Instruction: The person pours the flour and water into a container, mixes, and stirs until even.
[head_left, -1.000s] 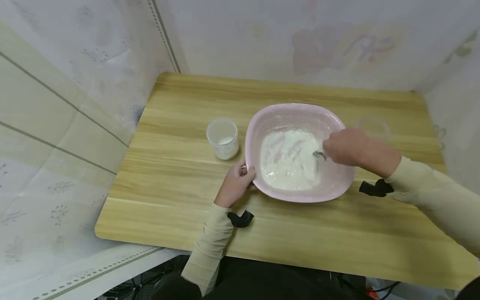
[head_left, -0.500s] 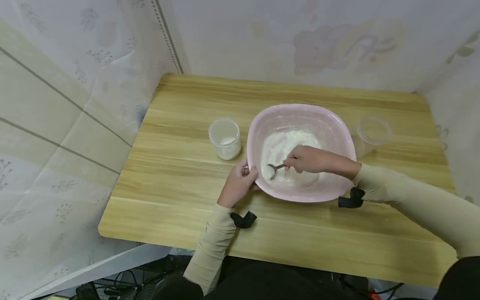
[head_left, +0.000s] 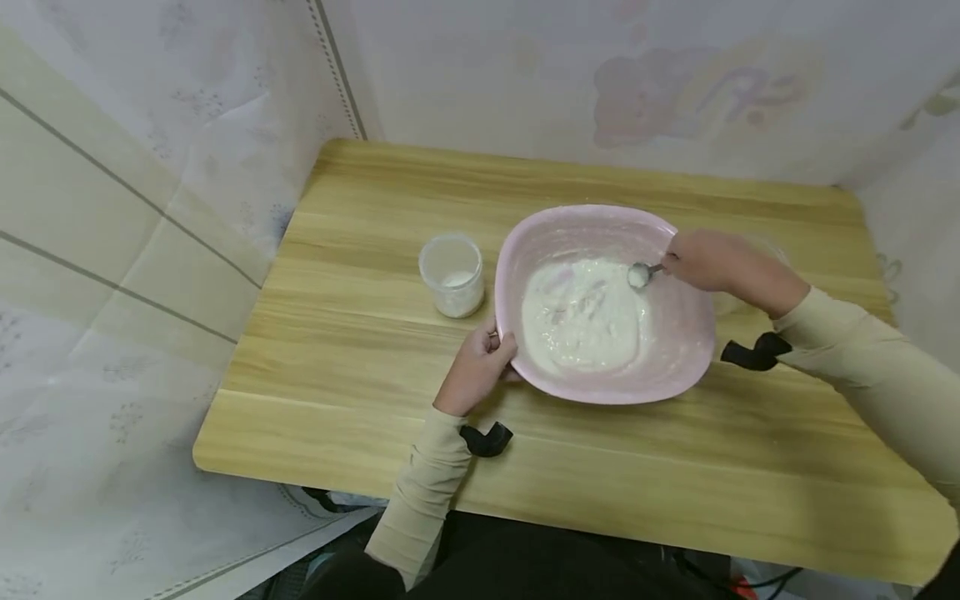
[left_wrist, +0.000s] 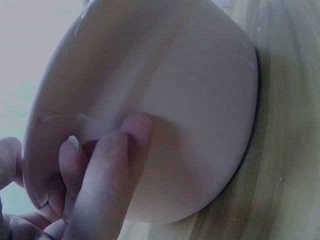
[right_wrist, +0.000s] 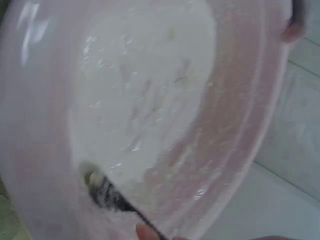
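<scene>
A pink plastic basin [head_left: 678, 350] stands on the wooden table, with a wet white batter [head_left: 585, 325] spread over its bottom. My left hand [head_left: 476, 367] grips the basin's near left rim; in the left wrist view the thumb side hooks over the edge and fingers [left_wrist: 105, 175] press the outer wall. My right hand [head_left: 708, 262] holds a metal spoon [head_left: 640, 275] by its handle over the right side of the basin. In the right wrist view the spoon's bowl [right_wrist: 102, 190], coated in white, is at the edge of the batter.
Left of the basin stands a clear plastic cup [head_left: 452, 279] with white contents near its bottom. Another clear cup sits right of the basin, mostly hidden behind the right hand. The wooden table [head_left: 337, 400] meets patterned walls at the back and left.
My right hand swept the spoon from the basin's right side to the left near part, then back to the upper right. The left hand stays on the rim.
</scene>
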